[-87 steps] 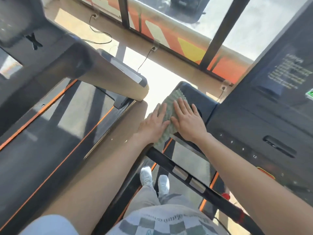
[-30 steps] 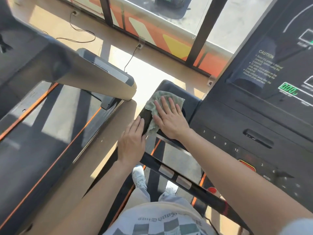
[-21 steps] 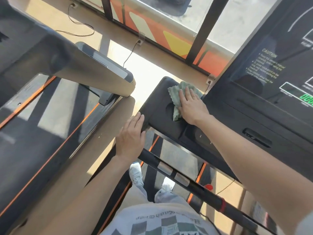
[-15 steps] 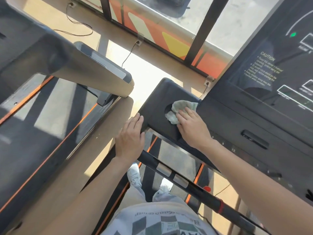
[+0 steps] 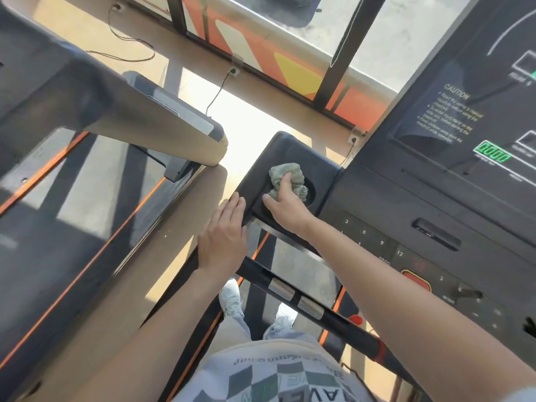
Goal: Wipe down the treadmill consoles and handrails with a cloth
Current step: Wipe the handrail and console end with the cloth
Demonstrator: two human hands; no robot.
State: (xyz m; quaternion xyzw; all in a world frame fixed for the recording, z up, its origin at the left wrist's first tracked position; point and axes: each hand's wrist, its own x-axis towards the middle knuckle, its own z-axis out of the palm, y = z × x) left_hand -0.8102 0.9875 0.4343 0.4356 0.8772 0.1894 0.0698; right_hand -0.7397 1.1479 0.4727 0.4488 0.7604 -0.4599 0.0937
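My right hand (image 5: 285,206) has the green cloth (image 5: 287,177) bunched up, pressing it at the cup holder (image 5: 311,190) on the console's left wing. My left hand (image 5: 224,237) lies flat and open on that wing's near corner, above the handrail (image 5: 307,307).

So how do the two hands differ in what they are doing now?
The right hand is closed on the bunched green cloth at the console's cup holder; the left hand holds nothing. The left hand lies flat on the console's edge, the right is curled. Both touch the same treadmill.
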